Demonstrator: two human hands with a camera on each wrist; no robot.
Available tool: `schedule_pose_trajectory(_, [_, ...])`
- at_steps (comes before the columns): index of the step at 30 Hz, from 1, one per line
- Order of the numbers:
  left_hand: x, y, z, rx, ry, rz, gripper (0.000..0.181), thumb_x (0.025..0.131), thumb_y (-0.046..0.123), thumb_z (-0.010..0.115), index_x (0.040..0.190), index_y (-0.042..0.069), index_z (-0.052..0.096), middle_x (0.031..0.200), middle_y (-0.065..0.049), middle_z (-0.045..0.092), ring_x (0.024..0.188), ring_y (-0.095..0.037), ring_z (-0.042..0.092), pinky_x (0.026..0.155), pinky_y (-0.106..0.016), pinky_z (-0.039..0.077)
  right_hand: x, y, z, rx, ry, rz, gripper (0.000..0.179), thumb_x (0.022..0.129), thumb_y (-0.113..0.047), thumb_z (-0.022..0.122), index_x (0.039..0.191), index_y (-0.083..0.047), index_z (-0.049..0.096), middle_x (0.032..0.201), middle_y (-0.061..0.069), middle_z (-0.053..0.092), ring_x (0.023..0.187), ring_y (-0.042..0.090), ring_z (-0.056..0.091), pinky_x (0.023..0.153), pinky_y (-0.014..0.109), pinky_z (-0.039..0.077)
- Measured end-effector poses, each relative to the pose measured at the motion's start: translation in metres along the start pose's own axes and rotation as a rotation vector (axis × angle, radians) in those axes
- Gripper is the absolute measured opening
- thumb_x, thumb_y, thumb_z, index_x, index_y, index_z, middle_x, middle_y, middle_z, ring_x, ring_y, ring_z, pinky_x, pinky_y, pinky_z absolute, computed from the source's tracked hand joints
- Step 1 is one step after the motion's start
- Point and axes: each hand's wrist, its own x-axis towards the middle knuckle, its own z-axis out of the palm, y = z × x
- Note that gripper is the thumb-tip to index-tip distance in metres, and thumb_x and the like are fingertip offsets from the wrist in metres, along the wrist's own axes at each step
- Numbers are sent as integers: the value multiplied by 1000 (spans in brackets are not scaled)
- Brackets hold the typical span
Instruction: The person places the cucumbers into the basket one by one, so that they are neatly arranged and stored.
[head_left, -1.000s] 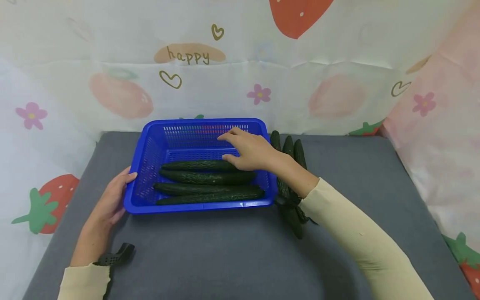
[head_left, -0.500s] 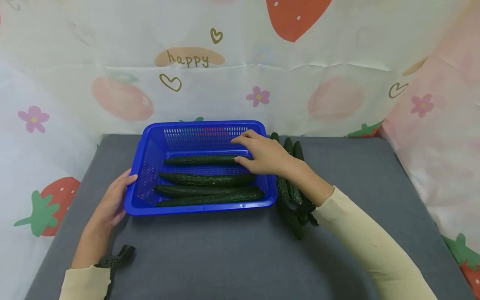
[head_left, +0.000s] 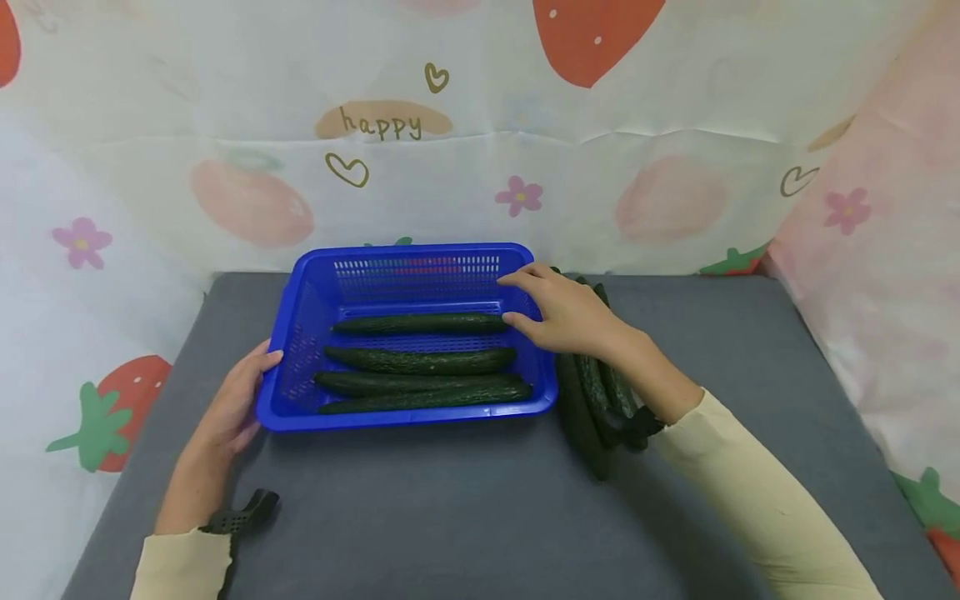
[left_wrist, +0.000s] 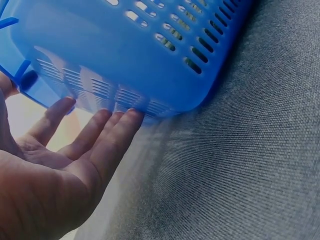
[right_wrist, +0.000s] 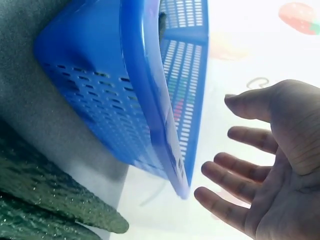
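A blue plastic basket [head_left: 405, 420] stands on the grey cloth, with several dark green cucumbers [head_left: 420, 361] lying crosswise inside. My left hand [head_left: 236, 400] holds its left end, thumb over the rim. In the left wrist view the fingertips [left_wrist: 131, 116] touch the slotted outer wall. Over the basket's right rim hovers my right hand [head_left: 566, 312], fingers spread and nothing in them. The right wrist view has this hand [right_wrist: 280, 160] apart from the rim. More cucumbers [head_left: 581, 425] lie in a bunch on the cloth to the right, partly hidden beneath the right forearm.
The grey cloth [head_left: 420, 517] covers the table up to a printed fabric backdrop [head_left: 450, 192] behind the basket. A second fabric panel [head_left: 885, 275] rises along the right side. Black straps [head_left: 243, 517] sit on both wrists.
My right hand has moved right, from above the cucumbers in the basket to over its right rim. The rearmost cucumber now lies farther back, apart from the others. The left hand stays on the basket.
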Motion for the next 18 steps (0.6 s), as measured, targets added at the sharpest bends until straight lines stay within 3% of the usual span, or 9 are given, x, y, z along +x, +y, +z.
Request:
schedule_pose_trajectory(7, [0, 0, 1, -17, 4, 24, 31, 115, 27, 39, 146, 26, 44, 123, 9, 74, 109, -10, 75, 85, -31, 65, -15, 11, -6, 30, 54, 28, 55, 107, -36, 63, 157, -16, 50, 160, 15, 48, 123, 35, 68, 87, 54, 60])
schedule_pose_trajectory(18, [2, 1, 3, -37, -17, 6, 37, 116, 27, 39, 152, 23, 38, 126, 9, 74, 111, -10, 75, 87, -32, 65, -46, 42, 3, 122, 125, 107, 55, 107, -29, 63, 156, -10, 48, 155, 19, 49, 138, 39, 57, 102, 61, 54])
